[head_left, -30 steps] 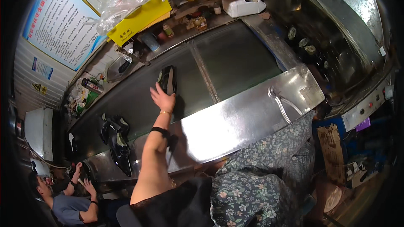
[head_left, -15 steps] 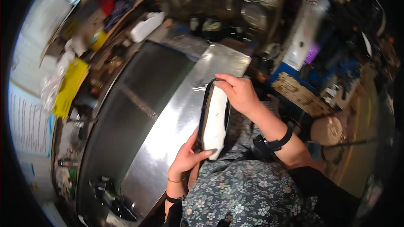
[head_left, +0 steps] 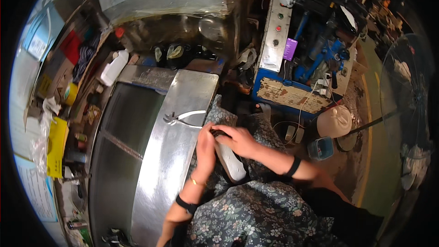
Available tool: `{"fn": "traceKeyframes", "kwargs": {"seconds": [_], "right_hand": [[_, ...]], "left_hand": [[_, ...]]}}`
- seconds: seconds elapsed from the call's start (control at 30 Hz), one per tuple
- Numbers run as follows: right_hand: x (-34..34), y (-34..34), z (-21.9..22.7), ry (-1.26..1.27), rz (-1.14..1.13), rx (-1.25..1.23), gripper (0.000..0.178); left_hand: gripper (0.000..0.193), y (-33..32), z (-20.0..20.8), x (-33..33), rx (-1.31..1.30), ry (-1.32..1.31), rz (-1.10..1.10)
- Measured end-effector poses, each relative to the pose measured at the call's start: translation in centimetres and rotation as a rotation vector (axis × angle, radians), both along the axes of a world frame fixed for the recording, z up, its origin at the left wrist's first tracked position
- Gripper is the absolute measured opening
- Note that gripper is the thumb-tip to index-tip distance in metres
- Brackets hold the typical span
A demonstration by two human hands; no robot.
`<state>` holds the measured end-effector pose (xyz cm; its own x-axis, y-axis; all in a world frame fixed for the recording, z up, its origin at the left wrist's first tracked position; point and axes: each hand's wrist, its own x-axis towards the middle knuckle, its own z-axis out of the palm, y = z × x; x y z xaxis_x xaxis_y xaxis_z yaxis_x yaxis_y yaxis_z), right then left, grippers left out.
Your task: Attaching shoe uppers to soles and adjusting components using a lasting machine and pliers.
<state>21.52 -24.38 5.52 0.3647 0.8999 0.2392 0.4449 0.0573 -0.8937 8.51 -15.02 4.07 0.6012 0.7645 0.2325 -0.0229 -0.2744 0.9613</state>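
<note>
Above the apron on my lap is a long black shoe upper on a last, its white, shoe-shaped underside (head_left: 233,165) facing up. Both hands meet at its far end. My left hand (head_left: 206,153) is closed along the left side of that end, its fingers pointing away from me. From the right, my right hand (head_left: 238,141) curls over the black edge there. The fingertips and the very tip of the shoe are partly hidden. Just beyond my hands, a pair of pincers (head_left: 184,120) with pale handles lies on the shiny metal table (head_left: 157,169).
Left of the metal table runs a dark conveyor belt (head_left: 120,155), with a cluttered shelf beyond it holding a yellow box (head_left: 57,147) and a white bottle (head_left: 114,67). To the right stand a blue-framed machine (head_left: 292,95), a white jug (head_left: 334,121) and a fan (head_left: 407,91).
My left hand has left the near end and joined my right hand at the far end. The near end of the white underside is now uncovered. The view has swung right.
</note>
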Motion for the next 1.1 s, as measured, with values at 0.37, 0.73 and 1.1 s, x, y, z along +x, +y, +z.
{"fn": "traceKeyframes", "kwargs": {"seconds": [0.37, 0.73, 1.1], "right_hand": [[0.9, -2.8, -5.7, 0.942, -0.029, -0.446, 0.046], [-1.0, -0.3, -5.1, -0.642, -0.017, -0.469, 0.033], [-1.4, -4.5, -5.7, 0.589, 0.086, -0.401, 0.068]], "left_hand": [[0.039, 1.9, -0.9, -1.0, -0.717, -0.011, -0.141], [0.035, 2.7, -3.4, 1.4, -0.58, 0.132, -0.094], [0.048, 3.1, -3.0, 0.9, -0.968, -0.508, -0.296]]}}
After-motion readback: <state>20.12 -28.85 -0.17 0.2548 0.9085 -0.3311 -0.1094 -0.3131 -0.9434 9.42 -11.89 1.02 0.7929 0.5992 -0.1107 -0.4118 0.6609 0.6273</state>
